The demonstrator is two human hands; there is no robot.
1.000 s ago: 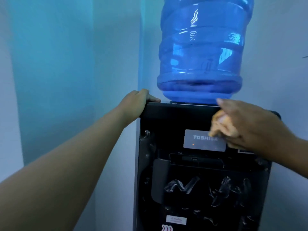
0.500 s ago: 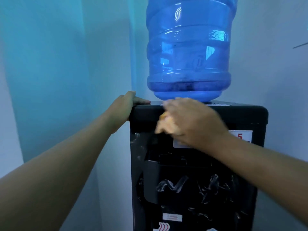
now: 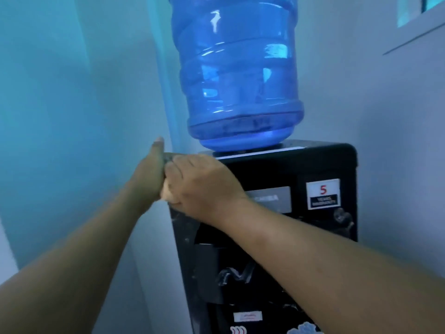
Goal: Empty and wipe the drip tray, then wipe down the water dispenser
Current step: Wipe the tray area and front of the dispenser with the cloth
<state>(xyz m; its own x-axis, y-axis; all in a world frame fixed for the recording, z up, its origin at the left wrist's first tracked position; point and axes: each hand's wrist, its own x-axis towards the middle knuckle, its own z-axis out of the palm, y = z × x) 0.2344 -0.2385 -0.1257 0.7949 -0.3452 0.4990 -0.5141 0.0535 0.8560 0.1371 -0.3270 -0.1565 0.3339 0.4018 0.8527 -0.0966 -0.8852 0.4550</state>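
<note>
A black water dispenser (image 3: pixel 277 174) stands in a corner with a big blue bottle (image 3: pixel 240 78) upside down on top. My left hand (image 3: pixel 151 172) lies flat against the dispenser's upper left side, fingers straight and pointing up. My right hand (image 3: pixel 202 184) presses a small pale yellow cloth (image 3: pixel 167 194) against the front's top left corner, right beside my left hand. Only a scrap of the cloth shows under the fingers. The drip tray is out of sight.
Pale blue walls close in on the left (image 3: pixel 72 104) and behind (image 3: pixel 390 116). A grey brand panel (image 3: pixel 274 198) and a white warranty sticker (image 3: pixel 323 194) sit on the dispenser's front. A window frame edge (image 3: pixel 419 30) shows at the top right.
My right hand slid the cloth leftward across the front, from the brand panel to the top left corner. My left hand let go of the top edge and now lies flat on the side.
</note>
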